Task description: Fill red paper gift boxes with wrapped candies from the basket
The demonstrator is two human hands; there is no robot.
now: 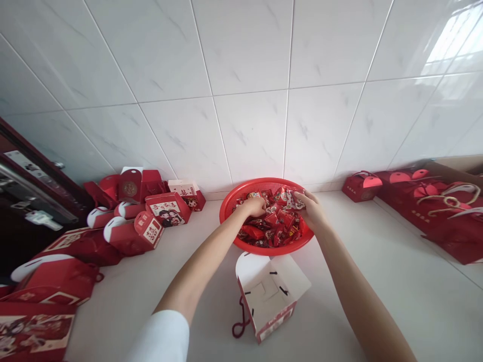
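A red plastic basket (228,201) full of wrapped candies (273,231) stands against the tiled wall. My left hand (256,207) reaches into it, fingers curled down among the candies; what they grip is hidden. At the basket's right rim, my right hand (312,210) is closed on red-and-white wrapped candies (291,196), holding them above the pile. In front of the basket sits an open gift box (266,296), flaps spread and white inside, with nothing in it. A dark red cord (238,329) loops from its left side.
Several red gift boxes (134,234) are grouped along the left. On the right stand a small red box (362,186) and large red bags (411,201) with gold cord handles. A dark door frame with a metal lock (43,219) is at far left.
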